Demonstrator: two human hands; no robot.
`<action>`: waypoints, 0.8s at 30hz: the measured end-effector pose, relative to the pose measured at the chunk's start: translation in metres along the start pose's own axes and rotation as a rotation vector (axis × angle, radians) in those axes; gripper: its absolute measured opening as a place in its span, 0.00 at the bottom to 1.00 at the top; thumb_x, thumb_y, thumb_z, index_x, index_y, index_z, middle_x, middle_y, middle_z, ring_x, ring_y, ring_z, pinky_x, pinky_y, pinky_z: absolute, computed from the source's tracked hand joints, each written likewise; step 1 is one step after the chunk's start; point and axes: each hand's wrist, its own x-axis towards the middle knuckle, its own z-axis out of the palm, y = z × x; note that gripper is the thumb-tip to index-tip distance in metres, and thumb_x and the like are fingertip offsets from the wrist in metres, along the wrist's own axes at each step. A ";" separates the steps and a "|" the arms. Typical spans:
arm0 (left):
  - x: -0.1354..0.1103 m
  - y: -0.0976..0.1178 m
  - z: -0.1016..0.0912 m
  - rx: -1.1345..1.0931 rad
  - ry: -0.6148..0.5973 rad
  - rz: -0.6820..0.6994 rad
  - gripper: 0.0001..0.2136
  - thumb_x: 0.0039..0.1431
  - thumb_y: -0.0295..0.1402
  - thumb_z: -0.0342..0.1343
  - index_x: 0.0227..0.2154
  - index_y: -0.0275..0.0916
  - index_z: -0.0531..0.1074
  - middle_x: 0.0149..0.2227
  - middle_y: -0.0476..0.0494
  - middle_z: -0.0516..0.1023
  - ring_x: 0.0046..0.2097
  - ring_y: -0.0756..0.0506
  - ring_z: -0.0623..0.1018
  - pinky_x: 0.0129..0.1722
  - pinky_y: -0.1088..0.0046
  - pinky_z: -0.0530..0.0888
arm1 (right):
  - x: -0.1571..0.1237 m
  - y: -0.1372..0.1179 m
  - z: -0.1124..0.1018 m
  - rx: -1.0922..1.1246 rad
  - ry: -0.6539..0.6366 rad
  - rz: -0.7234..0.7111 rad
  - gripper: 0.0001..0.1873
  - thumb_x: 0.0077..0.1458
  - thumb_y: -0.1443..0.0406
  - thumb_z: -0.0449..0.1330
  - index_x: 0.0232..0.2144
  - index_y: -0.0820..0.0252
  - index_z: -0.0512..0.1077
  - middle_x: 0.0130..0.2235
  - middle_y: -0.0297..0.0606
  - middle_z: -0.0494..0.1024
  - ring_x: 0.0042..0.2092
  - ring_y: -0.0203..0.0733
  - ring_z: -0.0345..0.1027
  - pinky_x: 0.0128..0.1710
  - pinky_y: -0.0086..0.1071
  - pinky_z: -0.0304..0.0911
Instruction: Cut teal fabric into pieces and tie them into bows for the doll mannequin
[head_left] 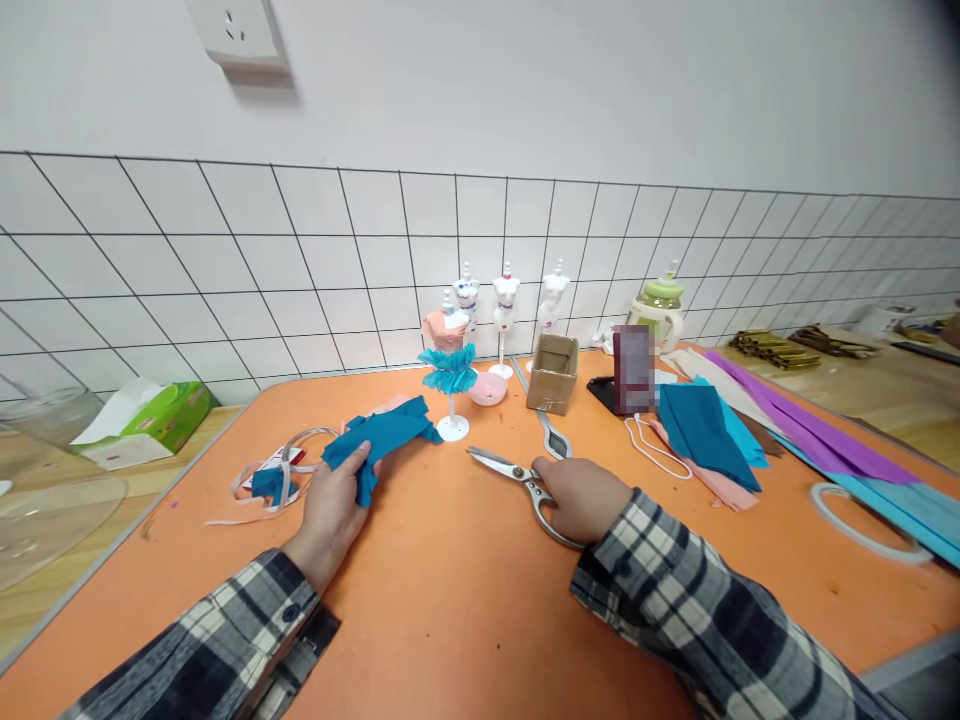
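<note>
My left hand (334, 505) is closed on a crumpled strip of teal crepe paper (386, 435), holding it just above the orange mat (450, 600). My right hand (581, 497) rests on the mat with its fingers through the handles of a pair of silver scissors (506, 468), whose blades point left toward the paper. Behind the paper stands a small white mannequin (450, 370) wearing a peach top and a teal ruffled skirt.
Three bare mini mannequins (506, 300), a pink dish (488, 388), a cardboard box (553, 373) and a green-lidded cup (658, 305) line the tiled wall. Teal, purple and peach paper sheets (720, 430) and a tape ring (862, 525) lie right. A tissue box (150, 420) and ribbon scraps (270, 480) lie left.
</note>
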 end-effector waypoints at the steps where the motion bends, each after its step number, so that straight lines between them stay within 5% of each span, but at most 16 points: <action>1: 0.002 0.001 -0.001 -0.010 0.005 -0.002 0.08 0.54 0.19 0.60 0.33 0.37 0.72 0.31 0.52 0.78 0.25 0.55 0.78 0.25 0.84 0.78 | -0.001 -0.002 -0.002 0.099 0.014 -0.040 0.15 0.51 0.64 0.60 0.42 0.61 0.68 0.36 0.44 0.74 0.37 0.46 0.69 0.31 0.32 0.57; 5: 0.005 0.002 -0.003 -0.045 -0.047 -0.055 0.08 0.56 0.18 0.58 0.33 0.37 0.72 0.28 0.53 0.78 0.24 0.54 0.78 0.25 0.85 0.78 | -0.002 -0.011 -0.003 0.822 -0.111 -0.204 0.25 0.52 0.48 0.61 0.44 0.58 0.64 0.30 0.32 0.67 0.27 0.35 0.62 0.25 0.29 0.61; 8: 0.001 0.003 0.000 -0.064 -0.109 -0.105 0.07 0.56 0.18 0.58 0.32 0.37 0.71 0.26 0.53 0.77 0.20 0.54 0.76 0.21 0.83 0.77 | 0.000 -0.029 0.011 1.382 -0.420 -0.304 0.40 0.47 0.32 0.51 0.44 0.58 0.62 0.27 0.27 0.62 0.23 0.31 0.57 0.20 0.29 0.64; 10: -0.002 0.005 0.003 -0.074 -0.128 -0.130 0.08 0.55 0.17 0.57 0.32 0.37 0.71 0.26 0.52 0.77 0.20 0.54 0.76 0.20 0.83 0.77 | 0.001 -0.043 0.023 1.590 -0.630 -0.238 0.43 0.44 0.29 0.46 0.44 0.58 0.60 0.27 0.27 0.63 0.23 0.31 0.59 0.20 0.31 0.66; 16: -0.010 0.007 0.008 -0.064 -0.104 -0.183 0.08 0.56 0.16 0.56 0.31 0.37 0.70 0.26 0.52 0.77 0.21 0.53 0.77 0.21 0.83 0.77 | -0.001 -0.064 0.040 1.694 -0.828 -0.059 0.40 0.50 0.31 0.41 0.44 0.58 0.59 0.27 0.29 0.67 0.22 0.33 0.62 0.22 0.40 0.71; 24: -0.024 -0.006 0.013 0.042 -0.276 -0.267 0.14 0.50 0.18 0.62 0.40 0.35 0.74 0.34 0.43 0.83 0.29 0.48 0.81 0.33 0.75 0.80 | -0.012 -0.084 0.046 1.664 -0.645 0.046 0.34 0.54 0.35 0.47 0.44 0.56 0.57 0.24 0.26 0.67 0.19 0.32 0.62 0.20 0.38 0.70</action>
